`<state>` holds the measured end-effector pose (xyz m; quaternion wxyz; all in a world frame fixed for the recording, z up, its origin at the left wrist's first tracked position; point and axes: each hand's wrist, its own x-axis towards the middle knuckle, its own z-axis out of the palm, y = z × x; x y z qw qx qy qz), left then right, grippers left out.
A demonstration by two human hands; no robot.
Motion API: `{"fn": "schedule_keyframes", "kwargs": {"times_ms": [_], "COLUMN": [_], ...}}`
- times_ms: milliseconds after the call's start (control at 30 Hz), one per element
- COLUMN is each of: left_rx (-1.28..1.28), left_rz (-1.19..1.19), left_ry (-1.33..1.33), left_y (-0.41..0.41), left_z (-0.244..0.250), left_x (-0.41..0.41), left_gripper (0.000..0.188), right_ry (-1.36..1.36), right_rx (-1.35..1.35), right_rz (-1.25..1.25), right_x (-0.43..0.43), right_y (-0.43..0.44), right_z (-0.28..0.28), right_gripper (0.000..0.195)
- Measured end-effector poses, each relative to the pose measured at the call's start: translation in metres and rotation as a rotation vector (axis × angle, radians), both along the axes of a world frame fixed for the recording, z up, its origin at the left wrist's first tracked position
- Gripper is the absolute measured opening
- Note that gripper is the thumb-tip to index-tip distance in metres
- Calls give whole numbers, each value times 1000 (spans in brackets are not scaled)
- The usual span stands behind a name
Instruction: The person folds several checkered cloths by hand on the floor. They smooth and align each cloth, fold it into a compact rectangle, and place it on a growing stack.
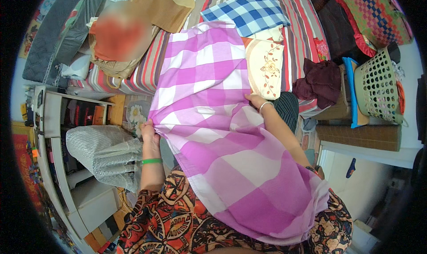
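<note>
A purple-and-white checked cloth (pixel 206 70) stretches from the striped bed cover (pixel 143 75) towards me, its near end draped across my patterned clothing. On its left edge my left hand (pixel 149 131) pinches the fabric between thumb and fingers. Opposite, my right hand (pixel 256 102) grips the right edge, with part of the fingers hidden by the cloth. Just beyond that hand lies a folded cream cloth (pixel 268 67) with an embroidered flower. A folded blue-and-white checked cloth (pixel 250 13) rests farther back, near the purple cloth's far end.
On the bed's left sit a brown fabric piece (pixel 163 8) and a pile of folded clothes (pixel 116 65). Bubble wrap (pixel 100 150) stands by the white shelving (pixel 63 170). To the right are a dark maroon cloth (pixel 318 82), a green perforated basket (pixel 377 87) and a cardboard box (pixel 360 135).
</note>
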<state>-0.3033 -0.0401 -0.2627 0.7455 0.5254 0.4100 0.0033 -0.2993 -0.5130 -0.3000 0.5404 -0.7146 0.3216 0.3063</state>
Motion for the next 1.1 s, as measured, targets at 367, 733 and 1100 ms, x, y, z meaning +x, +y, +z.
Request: {"fn": "schedule_keyframes", "kwargs": {"times_ms": [367,733,1100], "left_rx": [-222,-249,-20], "left_rz": [-331,-441,-719], "left_ry": [149,-569,-1136], "left_y": [-25,-38,-106], "left_z": [75,220,426], "left_x": [-8,106,249], "left_gripper": [37,41,33], "right_ry": [-4,-868,-1654], "right_rx": [560,918,196], "right_rz": [-354,-405,-193], "right_x": [-23,59,39], "right_y": [7,-80,-107], "right_z": [-13,247,534], "right_gripper": [31,29,22]}}
